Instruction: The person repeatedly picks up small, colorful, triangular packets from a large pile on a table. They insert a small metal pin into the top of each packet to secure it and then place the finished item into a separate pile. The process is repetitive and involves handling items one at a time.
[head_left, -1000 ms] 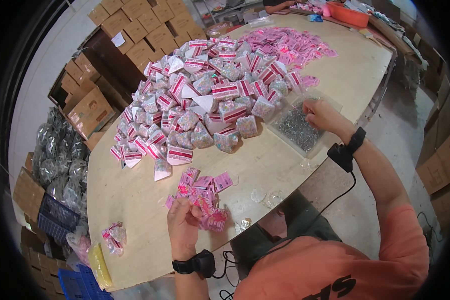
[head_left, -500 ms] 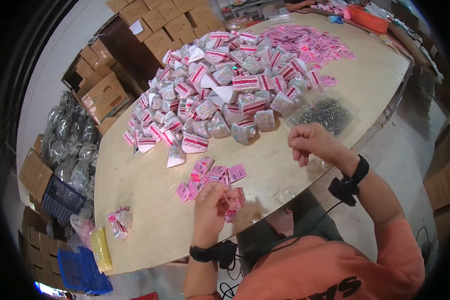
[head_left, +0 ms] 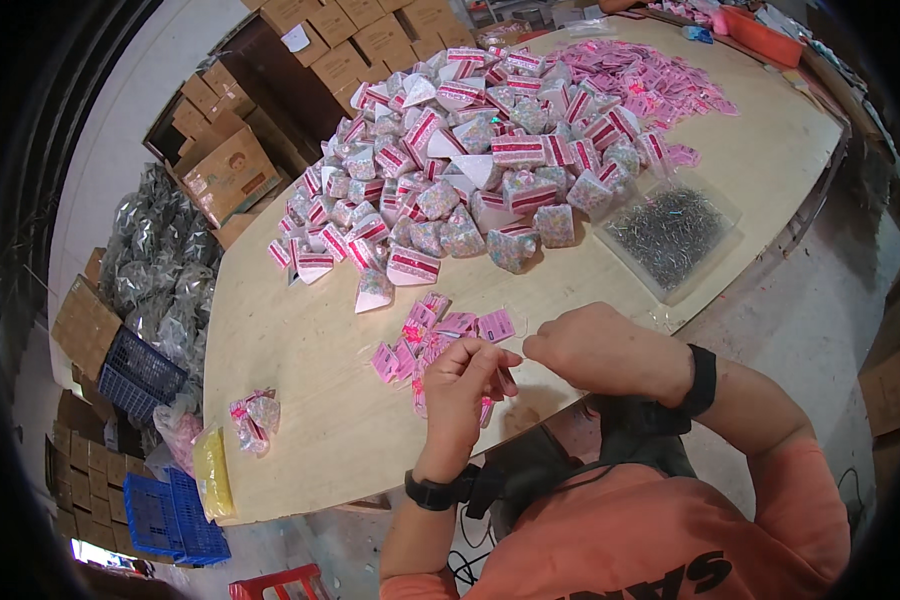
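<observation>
My left hand (head_left: 462,388) is closed in a pinch on a small pink card (head_left: 506,382), held just over the near table edge. Close beside it, my right hand (head_left: 605,350) is closed too, fingertips pressed together near the card; what they hold is too small to make out, though a thin strand shows by them. Beyond the left hand lies a loose cluster of pink cards (head_left: 458,323). A shallow transparent tray (head_left: 653,277) full of small metal pins sits past the right hand. Farther back rises a large heap of cake-slice-shaped pieces (head_left: 436,205) in glittery wrap.
A wide pile of pink cards (head_left: 642,85) covers the far right of the table (head_left: 330,400). At the left edge lie a small bagged bundle (head_left: 256,420) and a yellow packet (head_left: 211,473). Blue crates (head_left: 170,515) and cardboard boxes (head_left: 235,175) stand left; an orange basin (head_left: 762,38) sits far right.
My right hand has come down and left from near the pin tray to meet my left hand. The left hand has shifted slightly right and up, still holding the card. The view has tilted slightly.
</observation>
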`<state>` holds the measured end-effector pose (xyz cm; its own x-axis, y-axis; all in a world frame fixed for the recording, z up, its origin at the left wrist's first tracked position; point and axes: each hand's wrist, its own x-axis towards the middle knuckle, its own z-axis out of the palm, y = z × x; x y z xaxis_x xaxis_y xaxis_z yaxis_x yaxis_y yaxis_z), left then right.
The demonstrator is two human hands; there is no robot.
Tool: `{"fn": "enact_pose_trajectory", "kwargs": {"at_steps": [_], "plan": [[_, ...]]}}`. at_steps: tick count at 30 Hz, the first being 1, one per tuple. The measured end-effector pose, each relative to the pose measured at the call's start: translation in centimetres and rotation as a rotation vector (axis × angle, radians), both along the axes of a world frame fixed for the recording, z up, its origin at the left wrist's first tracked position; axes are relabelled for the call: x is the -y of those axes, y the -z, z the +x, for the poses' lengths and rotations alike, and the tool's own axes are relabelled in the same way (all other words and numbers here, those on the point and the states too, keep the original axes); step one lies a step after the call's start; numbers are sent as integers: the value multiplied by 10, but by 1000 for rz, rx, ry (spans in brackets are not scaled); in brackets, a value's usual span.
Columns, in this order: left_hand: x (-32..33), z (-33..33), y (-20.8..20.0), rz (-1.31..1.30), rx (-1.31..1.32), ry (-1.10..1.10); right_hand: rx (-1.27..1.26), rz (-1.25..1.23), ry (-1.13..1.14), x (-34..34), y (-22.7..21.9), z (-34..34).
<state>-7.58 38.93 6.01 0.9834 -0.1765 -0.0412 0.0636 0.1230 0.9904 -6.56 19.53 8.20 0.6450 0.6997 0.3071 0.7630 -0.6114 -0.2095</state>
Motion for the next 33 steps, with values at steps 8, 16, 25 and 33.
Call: {"fn": "enact_pose_trajectory", "kwargs": {"at_steps": [8, 16, 25, 33], "plan": [[6, 0, 12, 131, 80, -20, 5, -55, -64, -13, -9, -5], [-1, -1, 9, -128, -104, 3, -99, 96, -30, -9, -3, 3], [-5, -9, 19, 295, 279, -97, -100, 151, -53, -14, 10, 7], [-5, -10, 11, 193, 342, -232, -289, 746, 130, -6, 15, 8]]}}
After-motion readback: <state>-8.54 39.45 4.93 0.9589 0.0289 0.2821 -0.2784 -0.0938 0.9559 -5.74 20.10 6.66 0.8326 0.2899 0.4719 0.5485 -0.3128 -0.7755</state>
